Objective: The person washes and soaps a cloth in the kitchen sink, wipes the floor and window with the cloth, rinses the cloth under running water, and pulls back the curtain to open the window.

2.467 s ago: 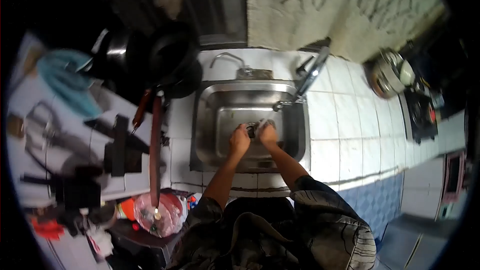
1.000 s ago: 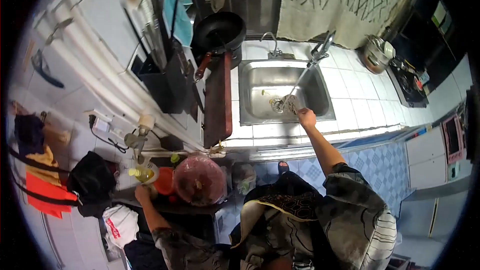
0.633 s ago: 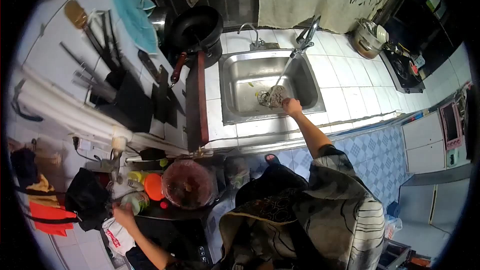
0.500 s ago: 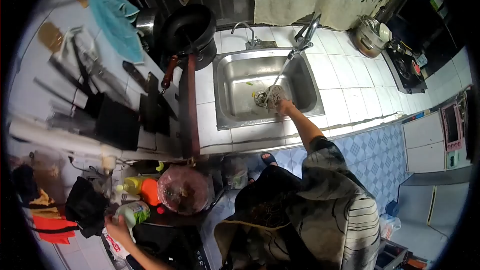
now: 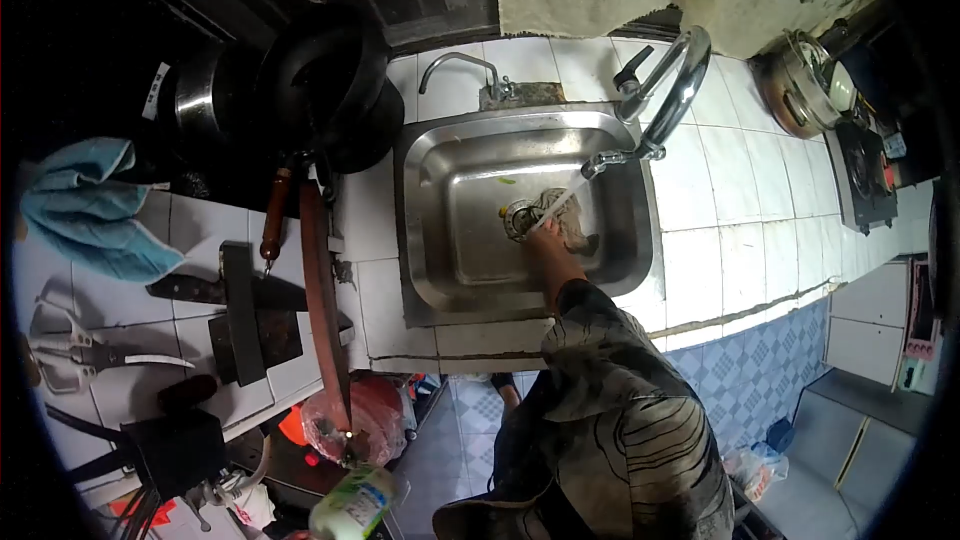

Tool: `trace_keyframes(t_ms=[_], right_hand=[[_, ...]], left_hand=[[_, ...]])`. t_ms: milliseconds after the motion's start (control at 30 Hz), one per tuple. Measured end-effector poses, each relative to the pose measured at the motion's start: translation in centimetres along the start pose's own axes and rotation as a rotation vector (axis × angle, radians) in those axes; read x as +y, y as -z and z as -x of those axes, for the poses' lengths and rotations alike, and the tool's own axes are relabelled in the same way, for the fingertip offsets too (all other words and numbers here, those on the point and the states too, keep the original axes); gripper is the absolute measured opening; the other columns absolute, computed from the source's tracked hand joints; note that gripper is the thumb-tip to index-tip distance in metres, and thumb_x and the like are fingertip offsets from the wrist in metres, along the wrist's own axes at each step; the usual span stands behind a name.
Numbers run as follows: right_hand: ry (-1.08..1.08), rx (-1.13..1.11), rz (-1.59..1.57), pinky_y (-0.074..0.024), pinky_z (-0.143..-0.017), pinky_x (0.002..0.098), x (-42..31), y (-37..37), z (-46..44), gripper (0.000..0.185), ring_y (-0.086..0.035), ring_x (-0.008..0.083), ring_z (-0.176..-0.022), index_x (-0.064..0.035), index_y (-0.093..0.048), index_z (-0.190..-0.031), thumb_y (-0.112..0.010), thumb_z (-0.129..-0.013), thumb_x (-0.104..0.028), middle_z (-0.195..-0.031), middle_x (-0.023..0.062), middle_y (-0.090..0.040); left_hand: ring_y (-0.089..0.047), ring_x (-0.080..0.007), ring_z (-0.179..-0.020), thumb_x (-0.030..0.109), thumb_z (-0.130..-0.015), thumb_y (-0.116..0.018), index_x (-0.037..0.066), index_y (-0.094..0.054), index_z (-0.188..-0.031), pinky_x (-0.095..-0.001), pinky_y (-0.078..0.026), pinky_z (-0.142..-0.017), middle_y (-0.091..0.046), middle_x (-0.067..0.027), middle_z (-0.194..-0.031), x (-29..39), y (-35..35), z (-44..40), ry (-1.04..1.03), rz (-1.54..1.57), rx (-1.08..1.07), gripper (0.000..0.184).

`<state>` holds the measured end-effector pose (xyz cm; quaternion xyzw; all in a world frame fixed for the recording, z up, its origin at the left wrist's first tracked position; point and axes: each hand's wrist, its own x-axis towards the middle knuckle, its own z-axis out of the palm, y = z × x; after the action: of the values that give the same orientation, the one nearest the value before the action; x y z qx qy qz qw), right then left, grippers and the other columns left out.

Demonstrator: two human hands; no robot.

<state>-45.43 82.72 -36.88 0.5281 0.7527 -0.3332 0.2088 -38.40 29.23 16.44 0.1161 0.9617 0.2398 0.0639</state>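
Observation:
My right hand is down in the steel sink, with its fingers closed on a wet, greyish cloth beside the drain. Water runs from the curved faucet onto the cloth and fingers. At the bottom edge, a pale bottle with a green label hangs tilted in front of a pink plastic-lined bin. My left hand is almost wholly cut off by the frame below that bottle.
Left of the sink, black pans stand behind a brown board edge. A cleaver, scissors and a blue cloth are farther left. A metal pot sits on the right counter.
The bottle has been lifted off the lower left and carried right, toward me. My right hand has shifted left on the cloth, which now lies more spread out. The view has moved closer to the sink.

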Motion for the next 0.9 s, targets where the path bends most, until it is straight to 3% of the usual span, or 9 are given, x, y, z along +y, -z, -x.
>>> trace_keyframes(t_ms=[200, 267, 367, 400, 500, 567, 700, 800, 900], right_hand=[[0.260, -0.192, 0.382, -0.0278, -0.095, 0.0443, -4.6, -6.7, 0.0, 0.043, -0.033, 0.0366, -0.114, -0.0092, -0.052, -0.110, -0.054, -0.073, -0.032, -0.120, 0.0168, -0.042], [0.420, -0.004, -0.168, -0.0304, -0.093, 0.0430, -6.6, -0.9, 8.5, 0.042, -0.032, 0.0386, -0.115, -0.0081, -0.054, -0.106, -0.057, -0.071, -0.032, -0.114, 0.0174, -0.047], [0.705, -0.041, -0.034, -0.0340, -0.090, 0.0392, -6.8, 1.6, 10.5, 0.037, -0.038, 0.0355, -0.111, -0.0073, -0.055, -0.102, -0.056, -0.072, -0.030, -0.112, 0.0176, -0.049], [0.704, -0.036, -0.038, -0.0340, -0.090, 0.0392, -6.9, 3.0, 11.1, 0.037, -0.038, 0.0355, -0.111, -0.0073, -0.055, -0.102, -0.056, -0.072, -0.030, -0.112, 0.0176, -0.049], [0.578, -0.344, 0.011, -0.0402, -0.081, 0.0394, -5.7, 5.0, 12.0, 0.042, -0.046, 0.0288, -0.102, -0.0105, -0.054, -0.108, -0.061, -0.067, -0.018, -0.123, 0.0085, -0.042], [0.661, -0.419, -0.581, -0.0417, -0.080, 0.0382, -3.2, 4.1, 12.0, 0.053, -0.045, 0.0290, -0.106, -0.0120, -0.049, -0.116, -0.063, -0.065, -0.014, -0.124, 0.0067, -0.042], [0.931, -0.453, -1.079, -0.0350, -0.090, 0.0374, 0.3, 8.8, 17.8, 0.072, -0.036, 0.0282, -0.116, -0.0106, -0.032, -0.129, -0.063, -0.064, -0.011, -0.129, 0.0101, -0.036], [1.210, -0.092, -0.645, -0.0150, -0.102, 0.0360, 2.0, 16.2, 25.3, 0.099, -0.017, 0.0271, -0.126, -0.0017, -0.003, -0.134, -0.069, -0.061, -0.019, -0.138, 0.0148, -0.015], [1.201, 0.386, -0.231, -0.0182, -0.101, 0.0419, 2.2, 17.8, 29.6, 0.119, -0.023, 0.0372, -0.121, 0.0008, -0.002, -0.133, -0.078, -0.049, -0.038, -0.133, 0.0221, -0.021]], left_hand=[[-0.049, -0.0223, -0.081, 0.009, -0.066, -0.067, -0.002, -0.048, -0.099, -0.0331, -0.041, -0.072, -0.046, -0.0106, -0.094, 6.8, -4.3, -0.1, 0.121, 0.136, -0.163, 0.039], [-0.051, -0.0257, -0.078, 0.005, -0.063, -0.066, -0.002, -0.051, -0.094, -0.0361, -0.042, -0.071, -0.048, -0.0112, -0.093, 11.4, -5.8, -1.8, 0.031, 0.027, -0.154, 0.035], [-0.052, -0.0308, -0.079, 0.015, -0.069, -0.065, 0.002, -0.054, -0.093, -0.0446, -0.041, -0.073, -0.047, -0.0137, -0.107, 15.4, -7.8, -3.8, -0.198, -0.119, -0.177, 0.030], [-0.052, -0.0263, -0.070, 0.007, -0.057, -0.066, 0.000, -0.053, -0.087, -0.0332, -0.042, -0.062, -0.049, -0.0131, -0.080, 15.8, -9.4, -4.4, -0.281, -0.197, -0.114, 0.033], [-0.054, -0.0325, -0.071, 0.008, -0.055, -0.065, 0.005, -0.055, -0.086, -0.0381, -0.044, -0.060, -0.051, -0.0134, -0.082, 16.7, -12.1, -6.8, -0.354, -0.104, -0.073, 0.033], [-0.053, -0.0308, -0.072, 0.004, -0.055, -0.065, 0.004, -0.055, -0.083, -0.0369, -0.044, -0.060, -0.050, -0.0117, -0.080, 19.8, -13.6, -8.6, -0.512, -0.125, -0.010, 0.030], [-0.055, -0.0290, -0.071, 0.014, -0.062, -0.065, 0.006, -0.054, -0.088, -0.0362, -0.045, -0.061, -0.050, -0.0112, -0.083, 20.6, -18.3, -12.8, -0.557, 0.055, -0.173, 0.029], [-0.055, -0.0292, -0.072, 0.014, -0.061, -0.064, 0.006, -0.053, -0.087, -0.0373, -0.045, -0.062, -0.050, -0.0114, -0.084, 22.2, -21.2, -14.9, -0.688, 0.052, -0.215, 0.029], [-0.055, -0.0294, -0.071, 0.011, -0.062, -0.064, 0.004, -0.054, -0.088, -0.0343, -0.045, -0.060, -0.050, -0.0125, -0.083, 25.0, -22.6, -15.6, -0.861, 0.207, -0.250, 0.028]])
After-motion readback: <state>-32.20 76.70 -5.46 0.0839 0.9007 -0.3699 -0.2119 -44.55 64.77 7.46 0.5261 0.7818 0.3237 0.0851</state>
